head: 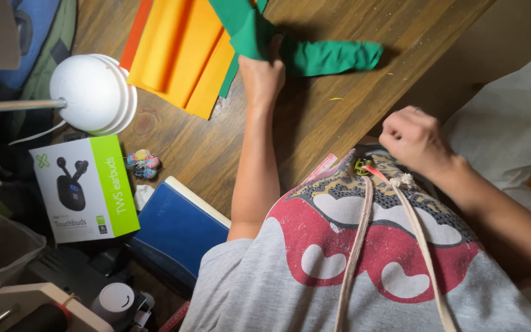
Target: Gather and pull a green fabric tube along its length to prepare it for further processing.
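My left hand (262, 75) reaches out over the wooden table (327, 117) and grips a green sheet (330, 56). The sheet is rolled or bunched to the right of the hand and runs up past the top edge on its left. Yellow and orange sheets (182, 52) lie flat just left of it. My right hand (414, 139) is curled into a fist near the table's right edge, above my grey and red shirt. Nothing shows clearly inside it. A small yellow and black object (362, 165) with a pink strip sits just below that fist.
A white round lamp head (93, 92) stands at the left. Below it lie a white and green earbud box (87, 187), a tiny colourful figure (142, 165) and a blue book (179, 230). A white cloth or bag (511, 123) is at the right. Clutter fills the lower left.
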